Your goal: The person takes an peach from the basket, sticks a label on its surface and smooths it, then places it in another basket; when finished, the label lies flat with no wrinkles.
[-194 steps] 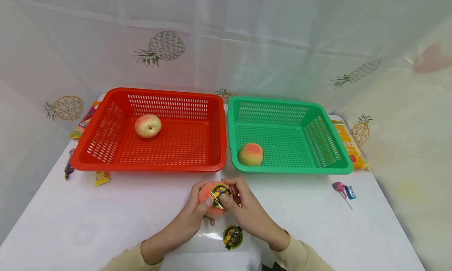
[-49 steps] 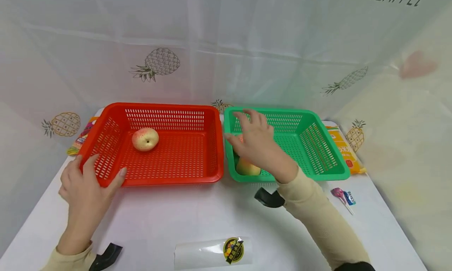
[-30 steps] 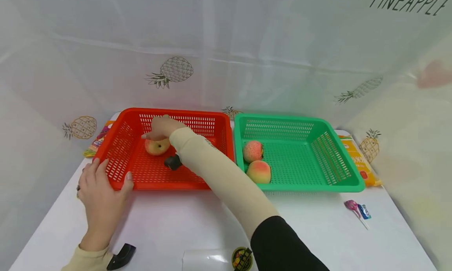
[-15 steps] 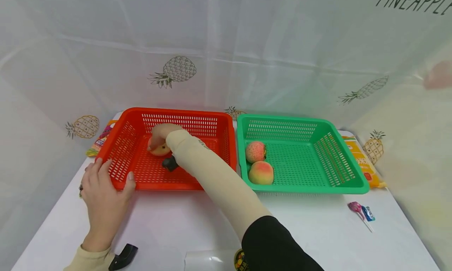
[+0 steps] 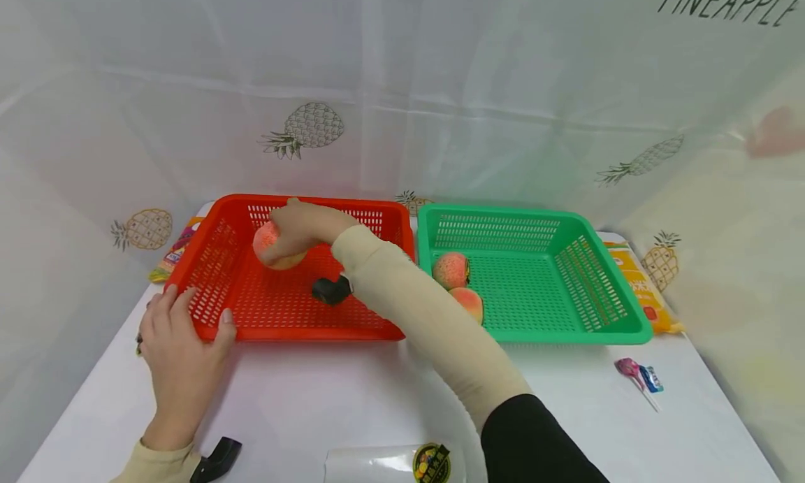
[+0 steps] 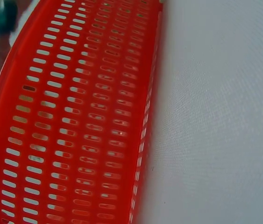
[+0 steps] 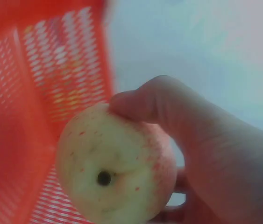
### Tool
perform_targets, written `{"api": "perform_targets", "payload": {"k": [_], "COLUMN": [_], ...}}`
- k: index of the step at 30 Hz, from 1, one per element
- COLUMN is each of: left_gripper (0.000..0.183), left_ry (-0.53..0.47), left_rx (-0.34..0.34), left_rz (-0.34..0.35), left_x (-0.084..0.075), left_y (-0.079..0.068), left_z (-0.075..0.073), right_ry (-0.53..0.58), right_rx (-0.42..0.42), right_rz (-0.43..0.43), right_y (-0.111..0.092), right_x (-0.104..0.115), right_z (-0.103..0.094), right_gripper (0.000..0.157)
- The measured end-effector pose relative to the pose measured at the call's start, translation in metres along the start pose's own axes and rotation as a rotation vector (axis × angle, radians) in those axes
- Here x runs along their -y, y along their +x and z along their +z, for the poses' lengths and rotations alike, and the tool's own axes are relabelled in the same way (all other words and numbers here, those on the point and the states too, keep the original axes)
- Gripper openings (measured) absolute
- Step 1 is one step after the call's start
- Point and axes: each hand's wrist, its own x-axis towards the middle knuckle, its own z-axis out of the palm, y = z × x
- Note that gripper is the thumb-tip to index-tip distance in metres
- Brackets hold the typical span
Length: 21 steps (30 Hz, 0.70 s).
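Observation:
My right hand (image 5: 300,230) reaches into the red basket (image 5: 295,333) and grips a pale yellow peach (image 5: 265,240) with red blush. Seen from the right wrist, the thumb presses the peach's upper side and its dark stem hole (image 7: 104,178) faces the camera. My left hand (image 5: 182,347) rests at the front left corner of that basket, fingers along the left side and thumb at the front wall. In the green basket (image 5: 553,337) lie a speckled red peach-like fruit (image 5: 449,269) with a dark-and-gold sticker edge showing, and another peach (image 5: 469,302), partly behind my right sleeve.
A clear strip (image 5: 371,463) bearing a round black-and-gold sticker (image 5: 432,462) lies at the front. A pink lollipop (image 5: 629,368) and small blue wrapper (image 5: 651,379) lie at the right. Snack bags stand behind: a yellow bag (image 5: 641,287) and a colourful bag (image 5: 179,251).
The red fruit, earlier held in both hands with a sticker, now lies in the green basket. My left hand moved to the red basket's corner; my right hand took hold of the peach there.

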Motion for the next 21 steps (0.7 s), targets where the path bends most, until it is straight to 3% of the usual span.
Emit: {"api": "perform_targets", "payload": {"k": [3,6,9,12,15,21], "left_gripper": [0.060,0.060,0.059,0.059,0.058,0.057], "left_ry": [0.007,0.013,0.014,0.015,0.009,0.024], "left_rx": [0.003,0.003,0.007,0.007,0.001,-0.024], "left_rz": [-0.003,0.005,0.012,0.005,0.004,0.021], "left_x": [0.001,0.002,0.003,0.003,0.003,0.003], "left_y": [-0.001,-0.001,-0.001,-0.001,-0.002,-0.002], "left_z": [-0.001,-0.001,0.000,0.000,0.002,0.003], "right_ry": [0.010,0.058,0.161,0.235,0.216,0.203], "right_rx": [-0.146,-0.292,-0.414,-0.501,-0.559,-0.583], "right_rz": [-0.060,-0.089,-0.103,-0.129,-0.135,-0.078], "right_y": [-0.041,-0.089,-0.136,-0.174,-0.202,-0.234], "right_x": [0.000,-0.003,-0.009,-0.018,-0.030,-0.052], "right_z": [-0.007,-0.004,0.011,0.037,0.068,0.138], "right_gripper": [0.063,0.066,0.064,0.062,0.063,0.068]}}
